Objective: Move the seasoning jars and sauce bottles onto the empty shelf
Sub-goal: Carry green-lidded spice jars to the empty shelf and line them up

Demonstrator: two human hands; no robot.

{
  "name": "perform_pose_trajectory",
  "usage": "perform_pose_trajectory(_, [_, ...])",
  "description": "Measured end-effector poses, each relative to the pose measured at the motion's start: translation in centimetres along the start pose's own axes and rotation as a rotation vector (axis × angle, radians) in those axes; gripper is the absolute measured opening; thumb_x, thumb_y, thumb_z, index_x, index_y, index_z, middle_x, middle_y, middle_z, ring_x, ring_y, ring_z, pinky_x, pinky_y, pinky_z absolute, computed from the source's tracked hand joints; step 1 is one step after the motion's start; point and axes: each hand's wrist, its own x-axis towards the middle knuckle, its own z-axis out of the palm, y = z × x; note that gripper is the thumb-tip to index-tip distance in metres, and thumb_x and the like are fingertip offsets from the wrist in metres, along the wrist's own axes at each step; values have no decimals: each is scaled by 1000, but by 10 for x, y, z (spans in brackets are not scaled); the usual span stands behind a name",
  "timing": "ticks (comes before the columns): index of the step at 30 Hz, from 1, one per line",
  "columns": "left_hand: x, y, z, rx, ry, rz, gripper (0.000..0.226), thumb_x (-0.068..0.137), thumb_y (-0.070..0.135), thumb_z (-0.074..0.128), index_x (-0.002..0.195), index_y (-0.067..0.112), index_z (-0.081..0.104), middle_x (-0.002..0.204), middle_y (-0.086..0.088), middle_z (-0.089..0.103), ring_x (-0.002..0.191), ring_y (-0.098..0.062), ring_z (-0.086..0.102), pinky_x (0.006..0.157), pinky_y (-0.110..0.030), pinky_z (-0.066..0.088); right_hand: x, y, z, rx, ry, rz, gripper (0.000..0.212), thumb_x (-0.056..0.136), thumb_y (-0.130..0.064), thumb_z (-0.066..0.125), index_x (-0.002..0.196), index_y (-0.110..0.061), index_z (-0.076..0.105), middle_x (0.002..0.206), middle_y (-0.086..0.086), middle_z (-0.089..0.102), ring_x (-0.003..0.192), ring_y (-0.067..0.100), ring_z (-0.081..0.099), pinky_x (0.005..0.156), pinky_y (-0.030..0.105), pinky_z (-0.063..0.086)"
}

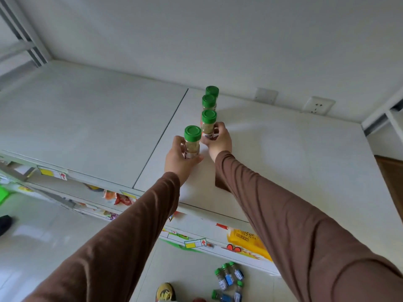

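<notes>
The four clear glass seasoning jars (209, 125) carry bright green ribbed lids over beige-tan contents, with white labels printed in dark characters. The flat metal top shelf (283, 153) is plain pale grey-white. Both long sleeves (294, 214) are solid brown. Small bottles on the floor (229, 280) have green caps and blue-and-white labels. A yellow packet (248, 243) bears red print.

White top shelf (283, 160) across mid-frame, two green-capped jars (210, 98) standing in a row at centre, left hand (180, 161) gripping a nearer jar (192, 141), right hand (219, 140) around another jar (208, 125), small bottles (229, 282) on floor at bottom.
</notes>
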Motion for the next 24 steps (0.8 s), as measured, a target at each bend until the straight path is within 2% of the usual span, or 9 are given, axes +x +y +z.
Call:
perform_pose_trajectory(6, [19,-8,7,31,11,6,47,76,17,80,106,13,43,94,2,64,78,-15,59,71,-34,51,21,3,12,-59,26,-11,44,63,-26,81,99,-25,56,103,7,65,83,22,66,79,36,55])
perform_pose_trajectory(10, [27,-12,9,30,11,21,50,75,17,82,112,15,48,94,9,63,82,-2,59,77,-28,52,22,4,13,13,14,7,45,65,-7,77,102,-21,56,104,7,64,78,17,67,77,43,59])
perform_pose_trajectory(14, [28,-18,7,51,4,36,48,78,19,80,117,17,52,106,3,67,86,2,61,82,-28,54,18,0,7,80,-38,33,46,70,6,70,110,-15,57,103,5,64,69,14,62,73,38,58])
perform_pose_trajectory(18, [31,-16,7,73,-1,46,49,78,16,79,120,15,54,105,3,67,83,4,60,80,-27,55,20,9,7,17,-36,-1,50,71,-2,57,114,-27,53,108,1,59,85,28,66,76,45,59])
perform_pose_trajectory(20, [35,-14,9,94,-2,44,48,78,19,79,118,17,54,102,4,67,80,0,62,76,-26,55,19,12,3,-1,-63,-1,51,75,-1,59,119,-26,51,111,0,57,82,17,66,78,40,58])
perform_pose_trajectory(22, [38,-12,11,119,1,43,45,78,24,79,116,21,55,97,8,66,75,2,59,68,-18,50,15,11,-6,12,-88,21,52,81,8,59,125,-18,50,111,2,55,70,2,63,73,26,54])
perform_pose_trajectory(24, [42,-11,15,158,14,50,41,78,29,78,113,23,58,95,8,65,70,2,56,61,-14,44,14,13,-13,15,-88,34,52,83,11,59,128,-15,50,112,3,54,72,6,62,71,21,52])
